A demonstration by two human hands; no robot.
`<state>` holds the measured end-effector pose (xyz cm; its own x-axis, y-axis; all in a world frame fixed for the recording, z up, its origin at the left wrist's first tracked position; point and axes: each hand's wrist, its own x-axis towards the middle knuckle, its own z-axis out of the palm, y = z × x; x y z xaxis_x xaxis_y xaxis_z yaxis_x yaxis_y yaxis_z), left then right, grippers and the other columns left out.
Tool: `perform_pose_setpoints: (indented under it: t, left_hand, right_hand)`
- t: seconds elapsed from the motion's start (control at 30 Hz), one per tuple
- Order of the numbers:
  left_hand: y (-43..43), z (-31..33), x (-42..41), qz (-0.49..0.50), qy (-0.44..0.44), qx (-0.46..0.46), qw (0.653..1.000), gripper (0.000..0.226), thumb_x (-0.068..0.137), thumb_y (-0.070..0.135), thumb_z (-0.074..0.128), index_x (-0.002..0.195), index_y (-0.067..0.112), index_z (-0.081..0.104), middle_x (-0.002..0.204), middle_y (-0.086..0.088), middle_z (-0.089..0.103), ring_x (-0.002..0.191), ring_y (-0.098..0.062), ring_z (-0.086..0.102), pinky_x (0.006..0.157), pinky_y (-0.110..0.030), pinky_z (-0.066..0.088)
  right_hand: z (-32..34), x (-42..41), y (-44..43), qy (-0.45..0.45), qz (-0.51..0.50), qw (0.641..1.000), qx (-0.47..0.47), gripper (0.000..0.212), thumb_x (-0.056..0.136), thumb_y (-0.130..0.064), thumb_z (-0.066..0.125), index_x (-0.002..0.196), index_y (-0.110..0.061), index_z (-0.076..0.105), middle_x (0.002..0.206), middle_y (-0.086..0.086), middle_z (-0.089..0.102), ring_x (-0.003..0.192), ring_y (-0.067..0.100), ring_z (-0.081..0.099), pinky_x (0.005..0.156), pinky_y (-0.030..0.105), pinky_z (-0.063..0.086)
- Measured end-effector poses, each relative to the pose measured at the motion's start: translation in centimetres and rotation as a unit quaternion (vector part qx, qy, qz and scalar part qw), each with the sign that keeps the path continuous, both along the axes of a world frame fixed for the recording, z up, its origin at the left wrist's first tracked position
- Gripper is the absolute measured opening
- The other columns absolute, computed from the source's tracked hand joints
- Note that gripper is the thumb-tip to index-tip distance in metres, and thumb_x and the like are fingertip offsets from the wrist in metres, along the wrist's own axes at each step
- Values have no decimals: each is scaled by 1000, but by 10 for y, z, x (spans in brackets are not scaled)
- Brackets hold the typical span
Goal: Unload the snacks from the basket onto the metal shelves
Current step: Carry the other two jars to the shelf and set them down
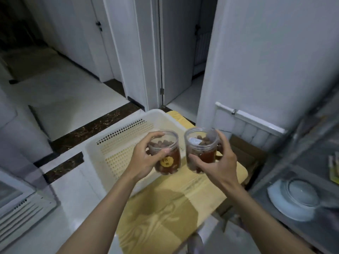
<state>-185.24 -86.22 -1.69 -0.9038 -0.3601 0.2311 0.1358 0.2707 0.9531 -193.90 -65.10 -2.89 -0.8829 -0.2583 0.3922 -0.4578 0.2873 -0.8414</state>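
My left hand point(145, 160) grips a clear plastic jar of brown snacks point(166, 153) with a yellow sticker on its side. A second clear jar of brown snacks point(201, 147) is held in my right hand point(220, 162). Both jars hang side by side above the white perforated basket point(117, 143), which looks empty and rests on a light wooden table point(165, 208). The metal shelves point(302, 162) stand at the right edge of the view, right of the jars.
A white plate with a glass lid point(295, 198) lies on a lower metal shelf. Cardboard boxes point(244, 153) sit between table and shelves. A white radiator point(247, 125) is on the wall behind. A white appliance point(20, 204) stands at the lower left.
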Motion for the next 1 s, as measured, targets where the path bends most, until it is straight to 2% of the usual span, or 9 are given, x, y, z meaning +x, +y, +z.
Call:
perform_pose_setpoints:
  t: [0.07, 0.17, 0.37, 0.43, 0.53, 0.63, 0.7, 0.83, 1.0]
  left_hand:
    - [29, 10, 5, -47, 10, -8, 999, 50, 70, 46, 73, 115, 29, 61, 115, 23, 61, 106, -3, 60, 79, -18, 51]
    - [77, 27, 4, -112, 32, -16, 993, 53, 71, 46, 73, 118, 26, 60, 119, 20, 60, 109, -4, 60, 83, -23, 53]
    - [197, 52, -1, -214, 60, -14, 975, 57, 67, 52, 75, 117, 28, 61, 119, 9, 63, 108, -14, 61, 87, -42, 56]
    - [249, 59, -1, -255, 67, -8, 964, 59, 65, 52, 76, 116, 26, 61, 116, 8, 65, 108, -12, 63, 87, -40, 56]
    - [333, 70, 7, -314, 68, -14, 947, 54, 66, 50, 74, 114, 32, 60, 110, 20, 66, 104, -1, 63, 86, -31, 55]
    - [418, 79, 17, -362, 76, -31, 928, 45, 72, 46, 75, 114, 39, 59, 112, 21, 65, 105, 0, 62, 87, -31, 55]
    - [476, 85, 28, -383, 86, -34, 919, 42, 71, 50, 73, 110, 44, 59, 113, 19, 64, 107, -5, 62, 90, -35, 55]
    - [584, 101, 54, -417, 117, -34, 900, 37, 69, 49, 73, 104, 47, 59, 106, 29, 62, 102, 2, 61, 83, -20, 52]
    - [700, 123, 65, -471, 124, -49, 872, 32, 82, 30, 76, 107, 40, 58, 100, 31, 64, 97, 7, 61, 76, -12, 50]
  right_hand:
    - [16, 22, 34, 17, -39, 999, 5, 97, 53, -64, 78, 138, -33, 43, 120, -11, 60, 110, 12, 60, 92, 36, 54]
    - [40, 47, 90, 31, -83, 996, -3, 99, 54, -62, 81, 139, -33, 41, 122, -11, 59, 112, 10, 60, 93, 39, 55]
    - [82, 98, 221, 77, -192, 978, -26, 95, 56, -58, 84, 137, -29, 44, 120, -29, 53, 112, -1, 56, 93, 26, 53]
    - [89, 119, 268, 89, -235, 967, -30, 92, 57, -53, 88, 135, -29, 47, 119, -29, 54, 111, -4, 56, 92, 21, 51]
    - [98, 155, 344, 99, -300, 949, -27, 86, 55, -51, 86, 129, -34, 47, 113, -31, 54, 106, -15, 53, 87, 6, 44]
    - [105, 194, 425, 98, -345, 933, -18, 89, 57, -46, 90, 133, -34, 46, 118, -25, 56, 109, -9, 55, 89, 10, 45]
    - [110, 220, 478, 100, -369, 924, -4, 87, 57, -46, 90, 132, -37, 45, 116, -29, 55, 108, -11, 53, 88, 7, 43]
    - [124, 265, 573, 120, -416, 901, 15, 90, 58, -51, 88, 135, -30, 46, 118, -22, 56, 107, -8, 54, 91, 7, 40]
    - [137, 306, 671, 127, -468, 874, 9, 90, 57, -51, 87, 135, -31, 46, 114, -29, 53, 105, -18, 50, 88, 2, 40]
